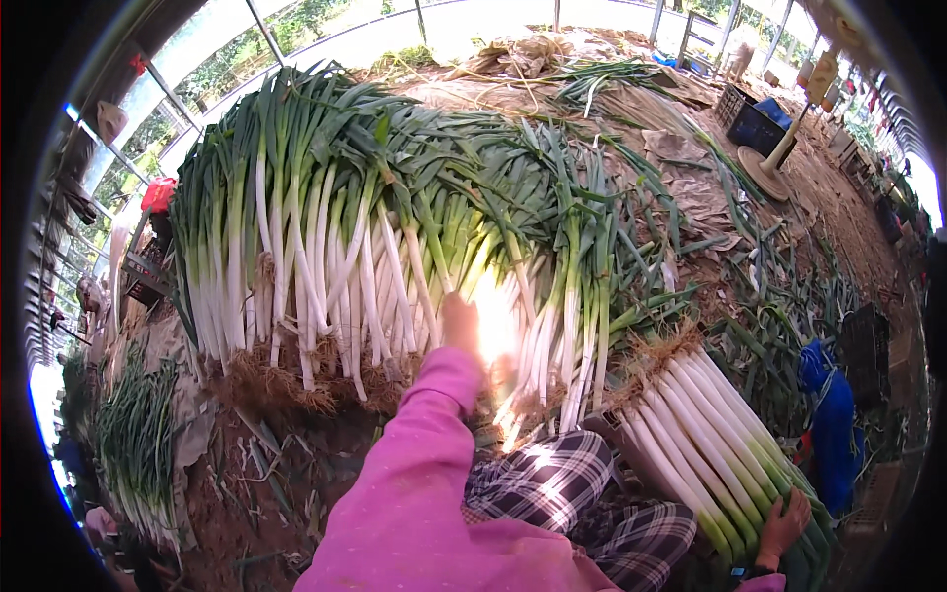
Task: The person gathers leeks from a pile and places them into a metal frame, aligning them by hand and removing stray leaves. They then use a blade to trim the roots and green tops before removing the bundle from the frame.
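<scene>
While the left hand (460, 321) is extended forward in a pink sleeve (409, 469), a large pile of leeks (340, 227) is met at its white stalks. The fingers are washed out by a patch of glare; whether they are apart or closed on a stalk cannot be told. The right hand (784, 530) is laid on the green part of a row of leeks (705, 444) at lower right; its fingers are partly seen, and whether a grip is applied cannot be told.

Pile: spread in front of the person, leaves pointed away, roots turned toward the person. Row: aligned side by side and slanted, roots directed toward the pile, greens toward the lower right. Plaid-covered knees (543, 483) are positioned between the pink sleeve and the row. A smaller heap of leeks (138, 434) is located at far left, near bare soil (237, 483). A blue cloth-like item (834, 424) is noted just beyond the row, and a dark crate (747, 118) is placed at upper right.
</scene>
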Motion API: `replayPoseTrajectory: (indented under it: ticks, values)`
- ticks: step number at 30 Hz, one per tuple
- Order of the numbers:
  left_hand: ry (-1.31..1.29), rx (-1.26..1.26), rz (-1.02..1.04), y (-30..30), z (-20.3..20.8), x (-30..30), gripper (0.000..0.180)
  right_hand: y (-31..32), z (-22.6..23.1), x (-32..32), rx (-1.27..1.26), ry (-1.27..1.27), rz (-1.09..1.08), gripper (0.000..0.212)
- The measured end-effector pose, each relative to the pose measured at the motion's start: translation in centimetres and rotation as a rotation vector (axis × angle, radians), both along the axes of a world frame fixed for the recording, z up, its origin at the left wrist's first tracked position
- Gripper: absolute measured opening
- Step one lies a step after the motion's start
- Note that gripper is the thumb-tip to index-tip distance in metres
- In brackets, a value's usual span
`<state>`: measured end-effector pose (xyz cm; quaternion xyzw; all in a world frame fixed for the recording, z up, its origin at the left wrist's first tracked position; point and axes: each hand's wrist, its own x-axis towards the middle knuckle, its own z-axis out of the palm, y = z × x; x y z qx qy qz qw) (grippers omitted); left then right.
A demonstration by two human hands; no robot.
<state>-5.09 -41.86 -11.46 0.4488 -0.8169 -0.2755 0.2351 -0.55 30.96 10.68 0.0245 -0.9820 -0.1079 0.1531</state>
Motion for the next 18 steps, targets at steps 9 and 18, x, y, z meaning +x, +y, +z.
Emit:
replayPoseTrajectory:
  ticks: [9, 18]
  values:
    - [-0.287, 0.24, 0.114, -5.7, 1.4, -1.8, 0.033, 0.8, -0.5, 0.2, 0.034, -0.045, -0.009, 0.038]
    - [-0.135, -0.094, -0.122, -7.4, 1.2, 1.3, 0.021, 0.9, -0.5, 0.1, 0.043, -0.034, -0.002, 0.04]
